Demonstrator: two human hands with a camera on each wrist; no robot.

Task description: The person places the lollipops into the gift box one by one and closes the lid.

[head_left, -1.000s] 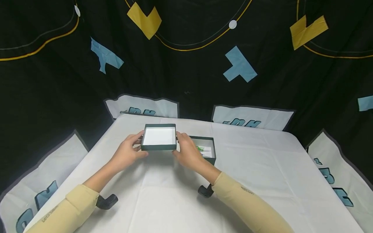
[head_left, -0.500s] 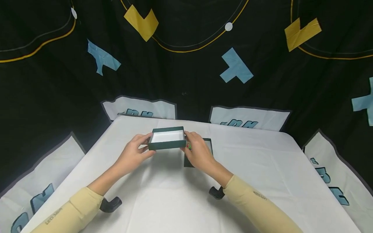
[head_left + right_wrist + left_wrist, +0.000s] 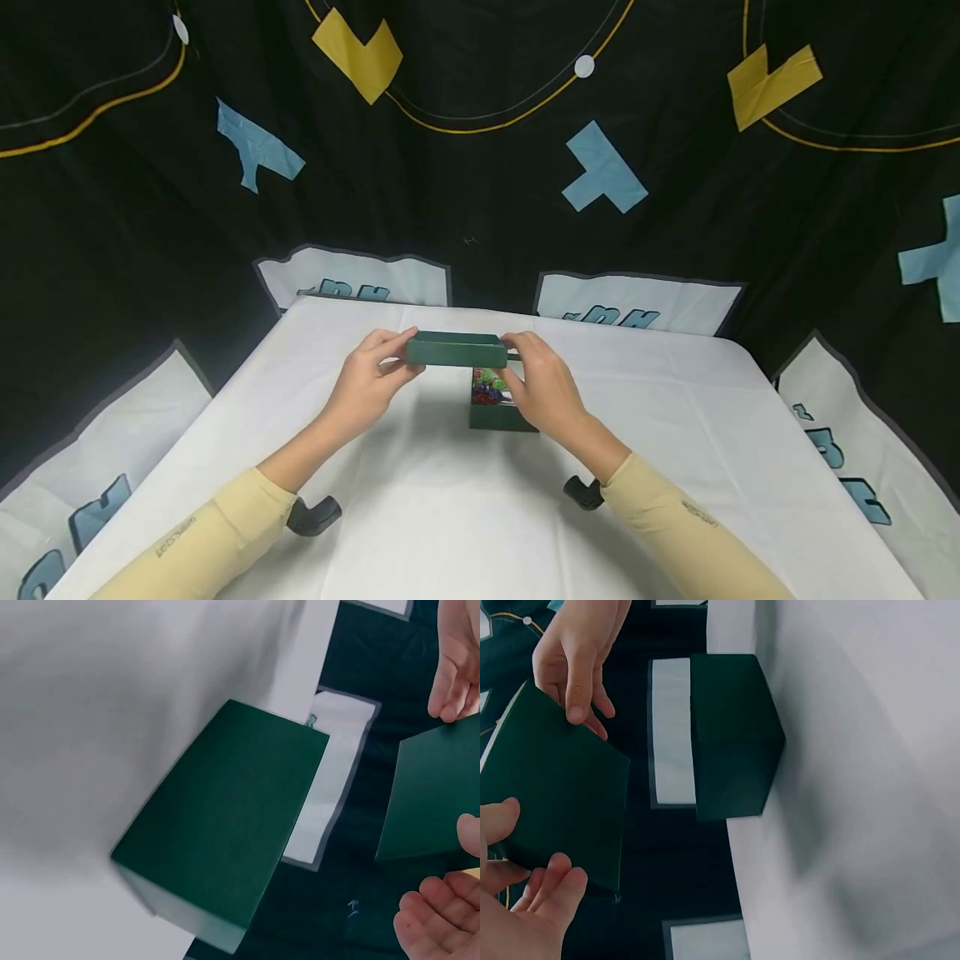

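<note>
My left hand [image 3: 367,377] and right hand [image 3: 551,390] grip a dark green box lid [image 3: 456,350] by its two ends, thumbs on the near side. The lid is raised over the table and its long front wall faces me. Just below and slightly right of it stands an open green box [image 3: 501,418] with small red, green and purple pieces inside. My right hand hides part of that box. From the left wrist, the lid [image 3: 562,795] appears apart from the box [image 3: 735,735]; the right wrist view also shows a gap between lid [image 3: 427,799] and box [image 3: 232,817].
A white cloth [image 3: 450,517] covers the table. Black curved pieces [image 3: 315,517] show beneath each forearm, apparently worn at the wrists. A black curtain [image 3: 465,208] with blue and yellow shapes hangs behind the far table edge.
Both hands have carried the lid to the right, toward the box. The lid has tilted, so its white inside has gone from sight and its front wall now shows.
</note>
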